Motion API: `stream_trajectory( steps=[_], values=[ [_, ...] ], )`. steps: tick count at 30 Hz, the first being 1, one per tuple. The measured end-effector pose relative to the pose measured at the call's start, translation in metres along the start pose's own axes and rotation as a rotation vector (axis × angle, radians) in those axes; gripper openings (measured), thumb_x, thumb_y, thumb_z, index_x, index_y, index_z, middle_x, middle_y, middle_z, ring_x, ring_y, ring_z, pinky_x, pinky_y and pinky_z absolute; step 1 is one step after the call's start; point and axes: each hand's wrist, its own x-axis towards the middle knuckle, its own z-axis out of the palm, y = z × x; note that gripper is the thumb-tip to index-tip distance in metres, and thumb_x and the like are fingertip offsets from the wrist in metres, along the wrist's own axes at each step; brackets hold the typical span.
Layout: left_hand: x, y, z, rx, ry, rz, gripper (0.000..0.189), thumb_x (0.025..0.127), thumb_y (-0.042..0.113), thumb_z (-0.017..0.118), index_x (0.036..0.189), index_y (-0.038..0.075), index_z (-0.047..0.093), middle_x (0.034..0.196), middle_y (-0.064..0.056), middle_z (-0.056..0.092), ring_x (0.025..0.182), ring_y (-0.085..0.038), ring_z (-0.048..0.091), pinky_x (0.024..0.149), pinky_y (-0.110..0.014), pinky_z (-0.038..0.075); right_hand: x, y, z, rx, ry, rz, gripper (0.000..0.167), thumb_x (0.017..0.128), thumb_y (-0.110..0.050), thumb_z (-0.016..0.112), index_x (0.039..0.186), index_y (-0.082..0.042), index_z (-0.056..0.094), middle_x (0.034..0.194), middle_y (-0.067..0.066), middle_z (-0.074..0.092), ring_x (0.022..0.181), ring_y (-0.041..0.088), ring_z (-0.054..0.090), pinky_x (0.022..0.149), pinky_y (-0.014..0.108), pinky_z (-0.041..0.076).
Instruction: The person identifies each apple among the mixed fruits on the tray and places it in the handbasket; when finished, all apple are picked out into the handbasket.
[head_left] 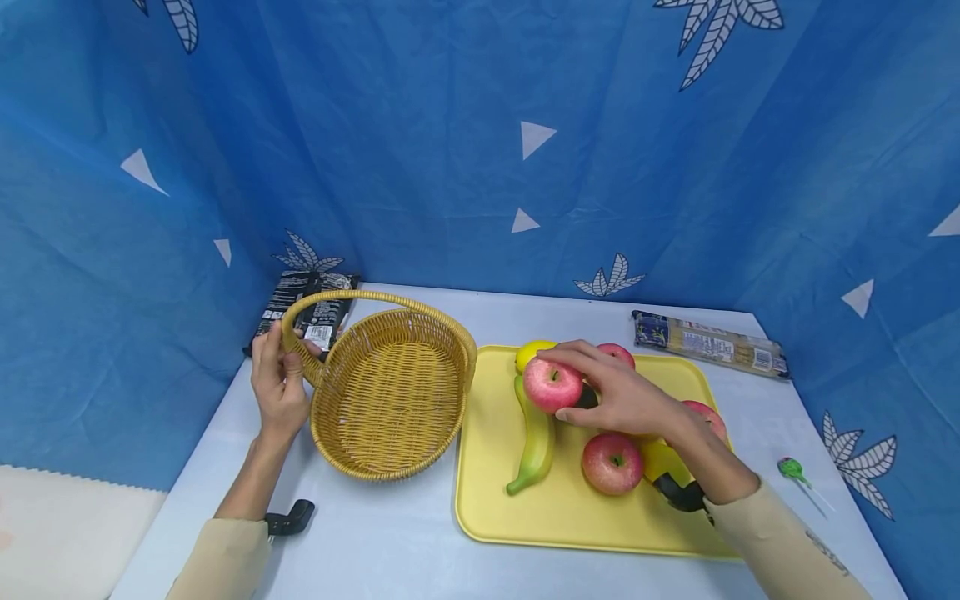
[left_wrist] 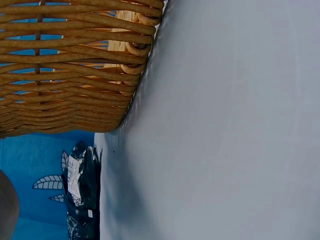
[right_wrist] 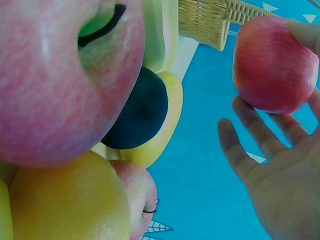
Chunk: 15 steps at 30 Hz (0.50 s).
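My left hand (head_left: pixel 279 387) grips the handle of a yellow wicker basket (head_left: pixel 401 400) near its left end. Only the woven outside of the basket (left_wrist: pixel 75 95) fills the upper left of the left wrist view. Over the yellow tray (head_left: pixel 525 525), my right hand (head_left: pixel 618 396) holds a red apple (head_left: pixel 552 385) between thumb and fingers. That apple (right_wrist: pixel 275 65) is raised off the tray in the right wrist view. Beneath it lie a green-yellow banana (head_left: pixel 537 442), a lemon (head_left: pixel 534 352) and a dark rounded thing (right_wrist: pixel 142 110) of unclear kind. Another apple (head_left: pixel 612 463) sits nearer the front.
More apples lie at the tray's back (head_left: pixel 617 354) and right side. A yellow-orange fruit (right_wrist: pixel 70 200) shows in the right wrist view. Behind the basket is a black packet (head_left: pixel 322 321). A long noodle-like packet (head_left: pixel 720 343) and a green lollipop (head_left: pixel 791 468) lie on the right.
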Motion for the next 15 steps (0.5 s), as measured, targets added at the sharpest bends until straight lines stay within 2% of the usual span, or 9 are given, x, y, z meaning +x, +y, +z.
stream_trajectory(
  steps=[4,7,15],
  values=[
    [0.001,0.000,0.001,-0.010,0.005,0.006,0.049,0.105,0.002,0.041,0.153,0.007,0.036,0.116,-0.034,0.047,0.089,-0.014,0.062,0.075,-0.017,0.049,0.001,-0.003,0.002,0.009,-0.001,-0.008,0.073,0.086,-0.041,0.080,0.148,-0.047,0.042,0.148,-0.016,0.041,0.126,0.011,0.050,0.098,0.048,0.053],
    [0.001,0.001,0.001,-0.007,0.005,0.007,0.049,0.105,0.001,0.041,0.153,0.006,0.036,0.116,-0.034,0.047,0.089,-0.013,0.062,0.075,-0.017,0.049,0.002,-0.004,0.004,0.022,-0.007,-0.007,0.073,0.086,-0.040,0.081,0.147,-0.048,0.042,0.147,-0.017,0.041,0.125,0.010,0.052,0.097,0.047,0.053],
    [0.000,0.001,0.000,-0.002,0.002,0.005,0.049,0.104,-0.001,0.041,0.153,0.006,0.036,0.117,-0.032,0.047,0.089,-0.013,0.061,0.076,-0.017,0.049,0.005,-0.012,0.008,-0.037,-0.010,-0.034,0.072,0.085,-0.054,0.077,0.147,-0.050,0.041,0.149,-0.017,0.041,0.126,0.011,0.052,0.095,0.046,0.053]
  ],
)
